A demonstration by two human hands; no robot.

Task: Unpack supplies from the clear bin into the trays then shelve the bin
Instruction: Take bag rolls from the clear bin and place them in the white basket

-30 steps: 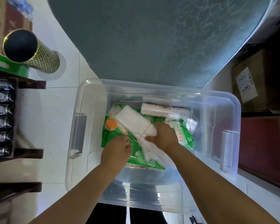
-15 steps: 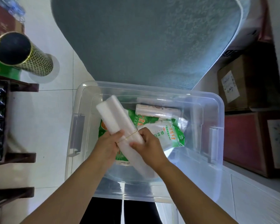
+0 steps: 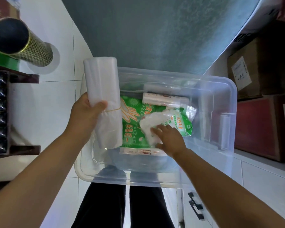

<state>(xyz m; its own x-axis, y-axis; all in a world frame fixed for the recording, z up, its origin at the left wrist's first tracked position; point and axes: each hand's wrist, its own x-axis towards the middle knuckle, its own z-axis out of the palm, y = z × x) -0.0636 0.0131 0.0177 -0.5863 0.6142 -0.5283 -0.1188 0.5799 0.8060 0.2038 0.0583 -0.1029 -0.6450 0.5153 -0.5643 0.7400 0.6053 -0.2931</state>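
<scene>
Lifted leftward over the rim of the clear plastic bin, the white rubber-banded bundle of plastic bags is now gripped by the left hand alone. The right hand drops onto a crinkly white packet inside, grip unclear. Green packets remain binned; unpacking barely begun, shelving pending.

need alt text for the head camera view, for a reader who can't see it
A person's left hand holds a rubber-banded bundle of white plastic bags above the left edge of a clear bin. Their right hand reaches into the bin and touches a white packet lying on green packets.
</scene>
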